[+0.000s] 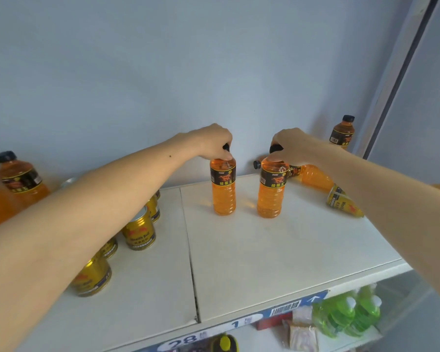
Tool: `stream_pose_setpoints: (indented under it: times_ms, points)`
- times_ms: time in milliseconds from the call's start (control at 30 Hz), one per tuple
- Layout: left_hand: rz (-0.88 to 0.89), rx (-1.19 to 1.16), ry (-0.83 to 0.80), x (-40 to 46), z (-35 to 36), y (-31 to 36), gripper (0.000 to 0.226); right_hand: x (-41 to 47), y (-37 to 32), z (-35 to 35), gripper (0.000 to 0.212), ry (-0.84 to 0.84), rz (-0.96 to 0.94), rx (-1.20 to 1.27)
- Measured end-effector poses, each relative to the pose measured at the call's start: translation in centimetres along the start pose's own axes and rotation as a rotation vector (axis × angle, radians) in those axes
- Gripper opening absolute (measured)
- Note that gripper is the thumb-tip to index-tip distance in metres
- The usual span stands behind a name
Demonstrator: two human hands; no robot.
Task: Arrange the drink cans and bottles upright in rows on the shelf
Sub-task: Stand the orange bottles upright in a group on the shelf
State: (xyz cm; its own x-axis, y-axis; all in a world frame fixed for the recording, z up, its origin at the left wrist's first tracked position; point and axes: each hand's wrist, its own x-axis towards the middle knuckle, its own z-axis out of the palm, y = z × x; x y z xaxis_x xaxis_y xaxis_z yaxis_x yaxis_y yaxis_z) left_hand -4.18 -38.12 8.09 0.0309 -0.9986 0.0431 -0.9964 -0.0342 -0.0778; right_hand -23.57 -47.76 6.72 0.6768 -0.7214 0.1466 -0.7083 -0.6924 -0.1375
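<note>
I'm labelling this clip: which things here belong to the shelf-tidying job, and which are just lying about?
Job: left hand and right hand each gripping an upright orange bottle; toppled bottle; toppled can; gold cans; shelf.
Lying about: green bottles and price strip below.

Both bare arms outstretched, left hand [215, 143] and right hand [288, 146] palm-down, fingers curled in top grips.

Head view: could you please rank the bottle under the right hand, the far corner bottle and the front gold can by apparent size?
1. Bottle under the right hand.
2. Front gold can, enlarged by nearness.
3. Far corner bottle, shrunk by distance.
</note>
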Motion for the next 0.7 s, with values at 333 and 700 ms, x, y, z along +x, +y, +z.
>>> stream_pose_setpoints:
  times_ms: [333, 700]
  points:
    - [-0.153, -0.02, -0.027, -12.5, -1.6, 3.9, 0.035, -8.1, -6.5, -1.6, 0.032, -0.035, -0.212, 0.005]
    - [-0.331, -0.086, -0.129, -28.2, -3.1, 2.5, 0.031, -15.0, -19.5, -2.3, 0.033, -0.121, -0.472, 0.006]
